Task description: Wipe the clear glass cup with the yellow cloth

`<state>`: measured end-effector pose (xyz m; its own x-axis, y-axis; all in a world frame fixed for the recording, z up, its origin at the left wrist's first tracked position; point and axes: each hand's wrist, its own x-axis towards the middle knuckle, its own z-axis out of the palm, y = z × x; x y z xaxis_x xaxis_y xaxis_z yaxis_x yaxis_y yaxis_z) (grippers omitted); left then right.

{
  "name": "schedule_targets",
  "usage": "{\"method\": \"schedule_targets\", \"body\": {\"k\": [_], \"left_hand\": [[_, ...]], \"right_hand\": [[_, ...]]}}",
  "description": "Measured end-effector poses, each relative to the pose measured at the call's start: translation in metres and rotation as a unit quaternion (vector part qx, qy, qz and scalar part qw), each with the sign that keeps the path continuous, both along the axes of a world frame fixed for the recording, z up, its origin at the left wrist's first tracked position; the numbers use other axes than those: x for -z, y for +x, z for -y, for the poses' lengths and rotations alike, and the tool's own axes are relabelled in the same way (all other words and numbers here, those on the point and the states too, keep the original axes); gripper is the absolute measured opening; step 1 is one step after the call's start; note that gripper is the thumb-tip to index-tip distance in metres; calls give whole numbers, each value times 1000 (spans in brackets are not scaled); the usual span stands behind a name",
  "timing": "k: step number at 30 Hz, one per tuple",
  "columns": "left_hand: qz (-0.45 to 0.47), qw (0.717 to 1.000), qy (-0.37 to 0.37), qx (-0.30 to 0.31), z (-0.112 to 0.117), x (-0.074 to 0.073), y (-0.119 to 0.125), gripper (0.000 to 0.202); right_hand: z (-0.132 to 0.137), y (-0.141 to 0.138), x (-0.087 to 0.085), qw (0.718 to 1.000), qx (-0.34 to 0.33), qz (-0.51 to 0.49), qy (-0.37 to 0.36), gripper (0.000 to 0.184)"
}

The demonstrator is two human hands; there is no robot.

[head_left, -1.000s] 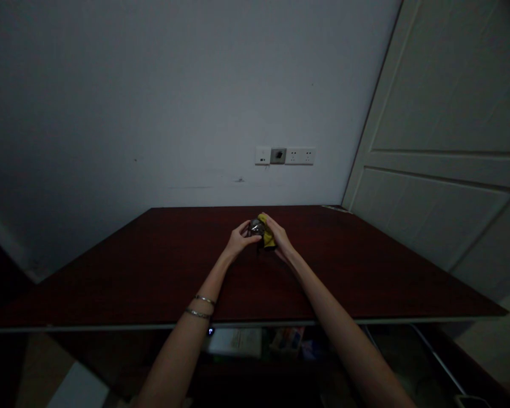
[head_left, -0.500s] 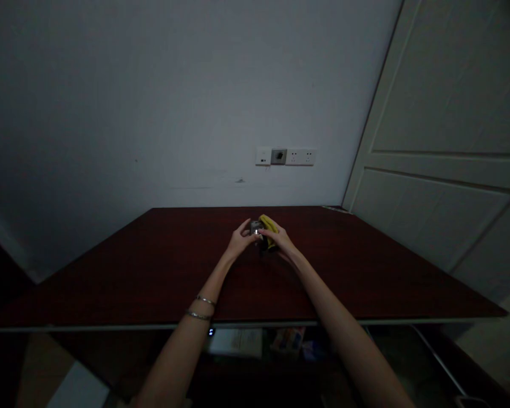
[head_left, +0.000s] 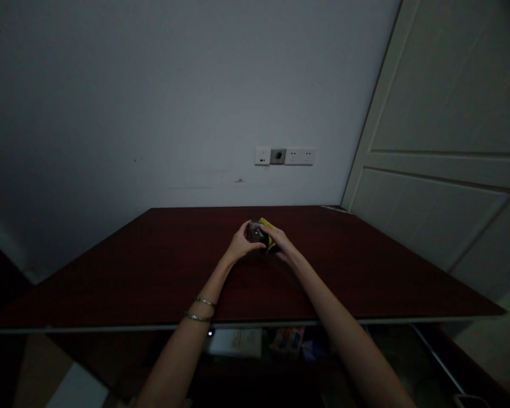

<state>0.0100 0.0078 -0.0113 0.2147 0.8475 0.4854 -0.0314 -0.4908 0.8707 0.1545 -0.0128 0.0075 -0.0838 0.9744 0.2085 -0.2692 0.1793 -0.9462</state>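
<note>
My left hand [head_left: 239, 245] is curved round a small, dark, glossy block-like thing [head_left: 254, 231], thumb stretched along its near side. From the other side my right hand [head_left: 284, 243] grips a yellow-and-black piece [head_left: 266, 222] that presses against the glossy thing. The dim light does not show whether the yellow part is a cloth or a wrapper. Both hands are close together above the far middle of the dark red tabletop [head_left: 174, 260]. Two bracelets [head_left: 199, 317] circle my left wrist.
A pale wall with a row of sockets [head_left: 300, 156] rises behind the table. On the right stands a white panelled door [head_left: 433, 198]. Below the front edge, a shelf holds a white flat item [head_left: 236, 343] and colourful packets [head_left: 287, 341].
My left hand's fingers and thumb have shifted round the glossy thing, showing more of its dark top. The yellow part sits slightly lower under my right hand.
</note>
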Motion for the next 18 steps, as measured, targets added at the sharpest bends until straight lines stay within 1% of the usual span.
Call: {"method": "schedule_targets", "body": {"k": [3, 6, 8, 10, 12, 14, 16, 18], "left_hand": [[4, 1000, -4, -19, -1, 2, 0, 83], [14, 999, -6, -30, -3, 2, 0, 77], [21, 999, -3, -32, -3, 1, 1, 75], [27, 999, 0, -36, -3, 1, 1, 73], [27, 999, 7, -37, -2, 0, 2, 69], [23, 999, 18, -28, -1, -1, 3, 67], [16, 999, 35, -16, 1, -2, 3, 67], [-2, 999, 50, -6, 3, -3, 4, 70]], "right_hand": [[-5, 0, -1, 997, 46, 34, 45, 45], [-7, -1, -2, 993, 71, 41, 81, 43], [-4, -1, -4, 988, 85, 50, 121, 44], [3, -2, -7, 975, 100, 84, 179, 41], [11, -4, -10, 957, 112, 124, 238, 37], [16, -5, -11, 941, 123, 147, 278, 34], [16, -5, -10, 937, 131, 149, 288, 32], [11, -5, -8, 945, 142, 133, 263, 32]]}}
